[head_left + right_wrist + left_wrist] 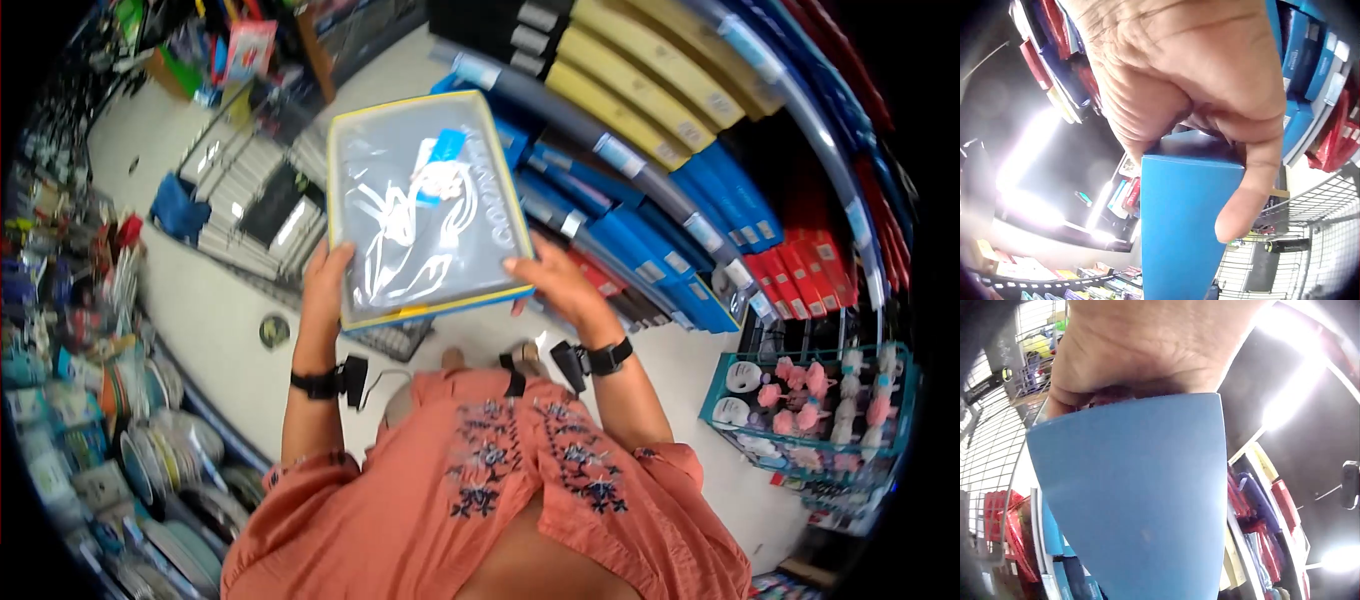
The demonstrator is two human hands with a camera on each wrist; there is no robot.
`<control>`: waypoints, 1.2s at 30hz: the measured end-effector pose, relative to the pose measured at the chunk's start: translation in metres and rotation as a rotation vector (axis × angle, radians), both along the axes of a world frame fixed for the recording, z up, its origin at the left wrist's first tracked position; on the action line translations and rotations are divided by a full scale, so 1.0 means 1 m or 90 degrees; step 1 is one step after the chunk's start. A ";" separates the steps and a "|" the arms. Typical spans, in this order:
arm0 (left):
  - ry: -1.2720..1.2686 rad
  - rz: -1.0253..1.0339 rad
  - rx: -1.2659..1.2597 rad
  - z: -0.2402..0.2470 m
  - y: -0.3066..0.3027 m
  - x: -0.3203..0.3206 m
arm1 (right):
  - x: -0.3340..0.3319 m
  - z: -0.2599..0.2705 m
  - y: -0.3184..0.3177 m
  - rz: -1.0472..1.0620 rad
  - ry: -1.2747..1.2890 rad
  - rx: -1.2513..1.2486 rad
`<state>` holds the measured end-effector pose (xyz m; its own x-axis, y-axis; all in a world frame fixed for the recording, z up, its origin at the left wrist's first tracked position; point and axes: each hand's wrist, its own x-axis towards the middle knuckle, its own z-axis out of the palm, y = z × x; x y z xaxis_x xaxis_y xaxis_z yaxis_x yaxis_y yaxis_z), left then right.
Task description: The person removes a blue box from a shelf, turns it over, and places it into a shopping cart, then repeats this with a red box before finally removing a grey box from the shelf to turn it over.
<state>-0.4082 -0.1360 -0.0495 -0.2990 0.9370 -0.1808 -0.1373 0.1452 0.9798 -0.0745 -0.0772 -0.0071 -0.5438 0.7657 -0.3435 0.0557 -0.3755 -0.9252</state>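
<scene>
Coral embroidered blouse (500, 500) closest to the head camera, bare forearms reaching forward from it. Held out above the shop floor between both hands: flat rectangular box (425, 205), grey face with yellow border turned up, blue sides and underside. Long axis running away from the body, far short edge pointing toward the shelves of blue, yellow and red boxes (640, 230), near short edge toward the chest. Left hand (325, 275) clamped on the near left corner, fingers curled beneath. Right hand (555, 285) clamped on the near right corner, thumb pressed against it. Wire shopping cart (215, 128) beyond at the left, holding stacked flat boxes. Teal basket (716, 398) of pink items at far right.
</scene>
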 end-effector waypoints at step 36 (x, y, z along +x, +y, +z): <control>-0.067 0.235 -0.019 -0.069 -0.024 0.083 | 0.026 -0.085 0.090 0.142 -0.002 -0.119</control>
